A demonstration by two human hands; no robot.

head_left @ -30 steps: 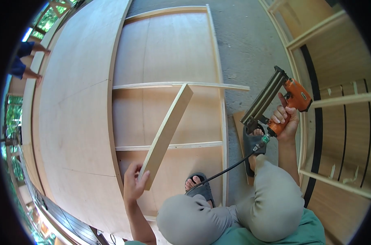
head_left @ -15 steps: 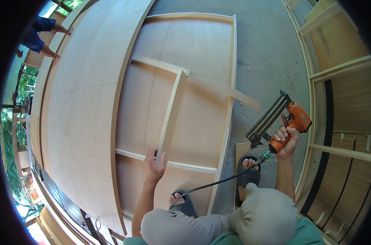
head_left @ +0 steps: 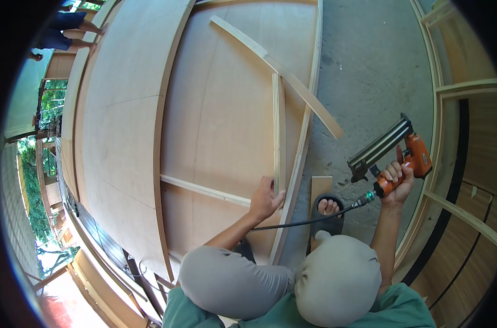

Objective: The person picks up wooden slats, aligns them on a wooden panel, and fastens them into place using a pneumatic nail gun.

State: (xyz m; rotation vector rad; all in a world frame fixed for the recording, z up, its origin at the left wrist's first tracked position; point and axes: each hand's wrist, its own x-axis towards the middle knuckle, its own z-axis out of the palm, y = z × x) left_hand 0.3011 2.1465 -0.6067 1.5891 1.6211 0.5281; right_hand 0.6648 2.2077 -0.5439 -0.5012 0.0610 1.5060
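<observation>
My left hand (head_left: 266, 202) pinches the near end of a light wooden strip (head_left: 279, 131) between thumb and fingers. The strip's far end meets a longer wooden slat (head_left: 295, 83), which lies slanted and sticks out past the right edge of the framed plywood panel (head_left: 226, 109). The near end of the strip is close to the panel's crossbar (head_left: 204, 189) and right frame rail. Raised to the right over the concrete, my right hand (head_left: 397, 183) grips the handle of an orange and black nail gun (head_left: 418, 156). A black air hose (head_left: 308, 221) runs from its green fitting toward my legs.
To the left lies a large plywood panel (head_left: 122, 126). More framed panels (head_left: 478, 147) stand along the right. My sandalled foot (head_left: 327, 210) is beside a small board (head_left: 321, 186) on the concrete floor (head_left: 363, 71). Another person's arms (head_left: 89, 34) reach onto the far left boards.
My left hand has moved right, carrying the strip and the slanted slat with it. The strip now lies nearer the right frame rail. My right hand keeps hold of the nail gun.
</observation>
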